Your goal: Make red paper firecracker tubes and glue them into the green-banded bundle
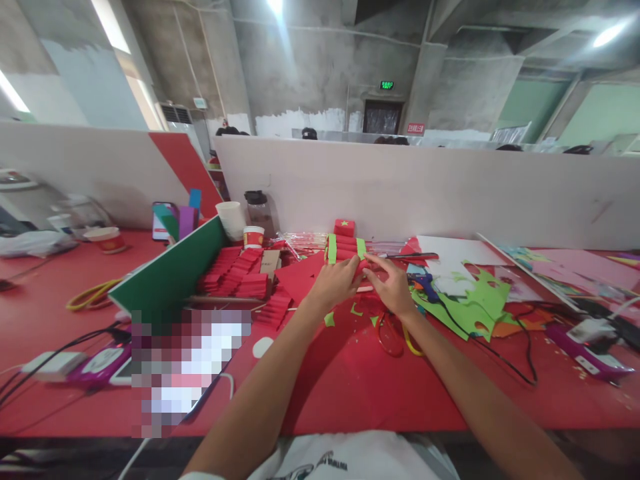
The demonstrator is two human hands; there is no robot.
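My left hand (336, 281) and my right hand (393, 285) meet at the middle of the red table (350, 387), fingers curled around a bundle of red paper rolls with green bands (345, 250). A small red piece with a yellow star (345, 227) sits on top of the bundle. Both hands press on the bundle's near side; what the fingertips pinch is hidden. Green paper scraps (329, 319) lie below my left wrist. Scissors with red and yellow handles (395, 333) lie under my right wrist.
Piles of folded red paper (235, 275) and a green board (170, 270) lie at the left. Cut green paper (470, 303), a blue glue gun (425, 283), cables and a power strip (585, 353) are at the right. Paper cups (233, 219) and a bottle (257, 210) stand by the white partition (450, 193).
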